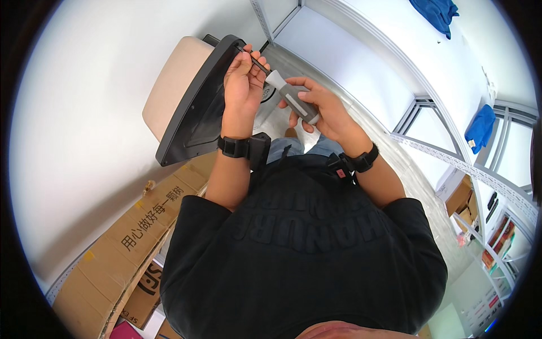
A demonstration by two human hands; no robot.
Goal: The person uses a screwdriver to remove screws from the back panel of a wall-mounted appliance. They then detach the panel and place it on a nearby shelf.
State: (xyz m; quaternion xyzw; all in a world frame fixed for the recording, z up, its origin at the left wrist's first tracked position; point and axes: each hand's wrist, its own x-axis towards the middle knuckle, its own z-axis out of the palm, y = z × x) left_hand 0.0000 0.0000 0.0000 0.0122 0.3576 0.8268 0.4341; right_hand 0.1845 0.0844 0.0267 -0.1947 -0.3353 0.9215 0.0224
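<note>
A screwdriver [294, 103] with a grey handle and dark shaft slants up and left from my right hand to the far edge of a black plastic shell. My right hand [332, 111] is closed around the handle, thumb along its side. At the tip end, my left hand [241, 90] pinches the shaft, its palm turned up. Any screw under the tip is too small to make out. The black shell [189, 121], with a few small holes, backs a beige padded cushion [176, 82]; it looks like a chair part, tilted beside my left forearm.
A large cardboard box [107, 265] stands along the wall at lower left. On the right are metal shelf frames [435, 133] with white panels, a blue cloth [480, 129] hanging there and several boxes below. Another blue cloth [437, 16] is at the top.
</note>
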